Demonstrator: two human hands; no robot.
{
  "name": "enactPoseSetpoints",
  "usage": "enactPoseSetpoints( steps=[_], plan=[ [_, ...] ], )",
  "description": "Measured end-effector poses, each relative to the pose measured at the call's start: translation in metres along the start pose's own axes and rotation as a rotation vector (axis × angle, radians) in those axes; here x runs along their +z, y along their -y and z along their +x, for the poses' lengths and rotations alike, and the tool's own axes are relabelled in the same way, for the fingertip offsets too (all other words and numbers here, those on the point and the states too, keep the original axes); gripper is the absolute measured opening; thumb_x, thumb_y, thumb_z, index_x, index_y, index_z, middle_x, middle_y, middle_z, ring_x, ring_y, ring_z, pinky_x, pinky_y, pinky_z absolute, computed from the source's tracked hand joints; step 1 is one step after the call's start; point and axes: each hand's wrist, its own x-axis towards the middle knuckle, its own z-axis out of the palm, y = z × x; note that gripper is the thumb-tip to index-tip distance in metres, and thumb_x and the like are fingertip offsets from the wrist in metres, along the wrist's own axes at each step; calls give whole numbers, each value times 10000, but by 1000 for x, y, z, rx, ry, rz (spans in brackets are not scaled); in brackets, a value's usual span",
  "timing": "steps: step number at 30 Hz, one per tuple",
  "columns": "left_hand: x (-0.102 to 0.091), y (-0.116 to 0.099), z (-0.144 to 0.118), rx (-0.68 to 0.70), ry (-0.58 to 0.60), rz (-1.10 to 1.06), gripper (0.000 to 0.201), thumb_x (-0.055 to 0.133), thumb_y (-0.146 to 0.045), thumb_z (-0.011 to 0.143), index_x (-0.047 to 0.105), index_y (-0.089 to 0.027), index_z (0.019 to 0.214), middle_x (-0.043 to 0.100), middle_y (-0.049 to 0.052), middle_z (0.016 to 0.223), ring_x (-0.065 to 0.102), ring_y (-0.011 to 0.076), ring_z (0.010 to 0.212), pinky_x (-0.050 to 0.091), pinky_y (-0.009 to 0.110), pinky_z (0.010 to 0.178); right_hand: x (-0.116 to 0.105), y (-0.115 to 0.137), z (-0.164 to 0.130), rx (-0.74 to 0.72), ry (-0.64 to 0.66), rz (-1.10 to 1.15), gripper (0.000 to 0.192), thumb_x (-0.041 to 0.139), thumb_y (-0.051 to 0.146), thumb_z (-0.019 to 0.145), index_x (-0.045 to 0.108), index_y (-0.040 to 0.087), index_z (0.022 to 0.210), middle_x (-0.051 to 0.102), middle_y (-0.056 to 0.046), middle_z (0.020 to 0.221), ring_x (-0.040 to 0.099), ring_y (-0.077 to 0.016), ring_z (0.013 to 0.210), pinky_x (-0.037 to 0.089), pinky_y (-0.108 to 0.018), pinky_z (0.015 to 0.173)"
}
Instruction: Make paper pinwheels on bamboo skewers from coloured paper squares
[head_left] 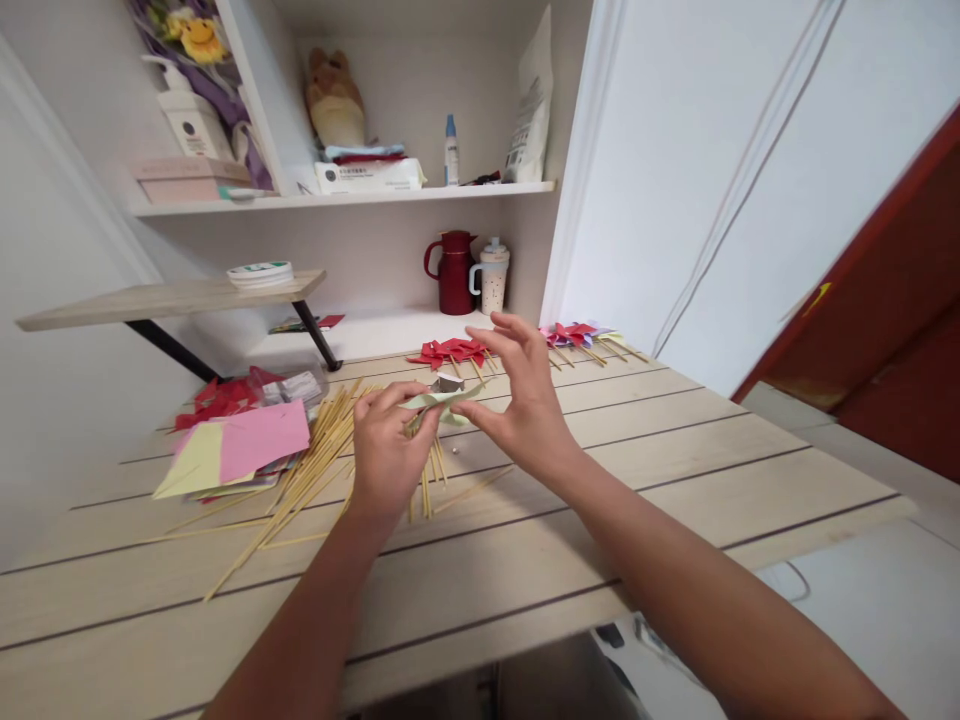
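Evidently, in the head view, the left hand pinches the pale green paper to the right of the bamboo stick pile, thumb against fingers, probably to steady its folds. The right hand spreads its fingers wide, thumb at the paper's edge, contact unclear; pink paper lies left of the pile, seemingly for easy reach.
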Motion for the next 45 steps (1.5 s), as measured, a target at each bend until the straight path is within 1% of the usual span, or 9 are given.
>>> enactPoseSetpoints(
  steps=[4,9,18,23,26,31,35,39,45],
  plan=[
    [-1,1,0,29,2,17,166,681,-231,910,751,-230,760,776,27,962,706,202,852,456,402,859,3,-3,-2,36,100,-54,343,841,306,805,730,319,1129,478,-84,1517,467,-355,1402,380,-621,1150],
    [-1,-2,-1,40,37,-5,152,667,-214,913,757,-239,793,773,26,962,703,214,905,439,422,924,5,-5,-2,28,127,-8,93,808,178,819,766,252,855,684,-76,1311,579,-312,1281,420,-572,1082],
    [-2,-10,1,-62,10,-64,102,700,-259,890,767,-255,814,771,26,936,694,219,908,447,422,938,3,3,0,101,123,138,87,758,201,819,717,235,751,782,-37,948,656,-257,987,459,-470,951],
    [-2,-16,3,-139,-138,-133,128,684,-317,917,790,-269,971,750,28,948,678,210,931,484,401,923,3,9,1,379,91,316,423,610,276,880,451,214,492,543,19,585,521,-145,623,412,-309,647],
    [0,-13,3,-192,-98,-179,111,691,-298,903,795,-263,885,742,18,895,672,201,888,498,384,895,4,8,2,419,175,338,452,634,329,849,394,211,485,483,30,565,467,-124,592,359,-288,610],
    [1,-11,3,-275,-87,-238,105,691,-267,886,782,-240,843,733,20,870,664,189,865,519,349,854,7,7,-2,498,308,405,387,640,384,837,481,198,537,484,31,578,444,-117,590,330,-269,581],
    [-2,-15,4,-350,-107,-292,150,646,-315,922,773,-239,946,752,30,955,674,200,938,516,350,904,8,6,-4,553,286,521,375,679,443,834,521,194,601,478,42,589,432,-112,588,341,-255,579],
    [-2,-15,3,-451,2,-413,238,627,-378,935,760,-237,1075,765,48,1045,681,210,969,511,331,890,8,0,-3,544,266,607,318,708,464,826,592,194,704,522,39,646,462,-118,612,364,-251,593],
    [4,-10,-8,-553,120,-582,477,544,-643,937,758,-220,883,681,24,694,620,191,646,473,306,659,14,-6,-2,617,310,745,333,755,508,791,669,192,854,646,9,770,563,-145,694,450,-279,688]
  ],
)
